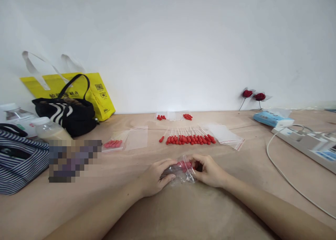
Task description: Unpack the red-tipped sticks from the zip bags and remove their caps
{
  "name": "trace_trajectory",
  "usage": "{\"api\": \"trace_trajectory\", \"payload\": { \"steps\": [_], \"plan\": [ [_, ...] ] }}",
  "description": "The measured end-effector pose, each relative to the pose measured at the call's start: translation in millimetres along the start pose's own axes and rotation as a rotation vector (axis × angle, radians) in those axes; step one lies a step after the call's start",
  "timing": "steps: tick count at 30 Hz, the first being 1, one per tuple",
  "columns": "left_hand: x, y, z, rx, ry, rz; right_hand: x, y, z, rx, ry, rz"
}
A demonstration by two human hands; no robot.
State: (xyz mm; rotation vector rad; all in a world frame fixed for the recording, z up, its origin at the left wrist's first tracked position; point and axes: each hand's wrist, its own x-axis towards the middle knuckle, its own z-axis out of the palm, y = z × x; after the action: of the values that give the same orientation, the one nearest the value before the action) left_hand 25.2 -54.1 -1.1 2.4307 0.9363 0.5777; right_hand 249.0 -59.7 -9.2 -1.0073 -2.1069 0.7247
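Observation:
Between my two hands is a clear plastic bag [187, 175] with something red inside it. My left hand [157, 177] grips the bag's left side, thumb below and fingers above. Its right edge is pinched by my right hand [208, 170], fingers curled. Just beyond the hands lies a row of red-headed white sticks [189, 139], heads toward me. Flat clear zip bags [225, 135] are stacked to the right of the row. On the left, a filled zip bag [113, 144] with red-headed sticks lies near a flat clear bag [137, 138].
More red-headed sticks [187, 117] lie near the wall. Bottles [51, 131], a black bag [78, 115], a yellow bag [105, 100] and a striped pouch [23, 166] crowd the left. A tissue pack [273, 119], power strip [307, 145] and white cable [283, 182] sit right.

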Motion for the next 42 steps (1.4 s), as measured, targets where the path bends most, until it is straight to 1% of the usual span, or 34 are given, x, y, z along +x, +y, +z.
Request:
{"api": "trace_trajectory", "payload": {
  "steps": [3, 8, 13, 17, 22, 25, 27, 31, 33, 39, 42],
  "plan": [
    [0, 0, -0.2, -0.007, 0.002, 0.007, 0, 0, -1, -0.029, 0.020, -0.042],
    [1, 2, -1.6, -0.013, -0.008, 0.011, 0, 2, 1, 0.051, 0.002, -0.052],
    [1, 2, -2.4, -0.009, -0.020, -0.002, -1, 8, -3, 0.103, -0.059, 0.005],
    [0, 0, -4.1, 0.001, -0.032, -0.008, -5, 16, -13, 0.138, -0.058, 0.093],
    [-1, -7, -11.5, 0.048, -0.047, -0.024, -10, 27, -33, 0.114, -0.100, 0.139],
    [-1, -13, -14.8, 0.059, -0.059, -0.010, -12, 31, -38, 0.061, -0.079, 0.127],
    [-1, -16, -15.3, 0.063, -0.063, 0.000, -12, 32, -35, 0.032, -0.066, 0.102],
    [-1, -17, -14.4, 0.070, -0.070, 0.003, -10, 28, -26, -0.013, -0.101, 0.050],
    [-1, -16, -14.4, 0.073, -0.073, 0.000, -9, 27, -26, -0.013, -0.102, 0.027],
    [-1, -16, -15.6, 0.079, -0.076, -0.007, -8, 32, -41, 0.007, -0.106, 0.026],
    [-1, -16, -16.0, 0.079, -0.074, -0.008, -8, 37, -46, 0.106, -0.146, 0.053]
  ]
}}
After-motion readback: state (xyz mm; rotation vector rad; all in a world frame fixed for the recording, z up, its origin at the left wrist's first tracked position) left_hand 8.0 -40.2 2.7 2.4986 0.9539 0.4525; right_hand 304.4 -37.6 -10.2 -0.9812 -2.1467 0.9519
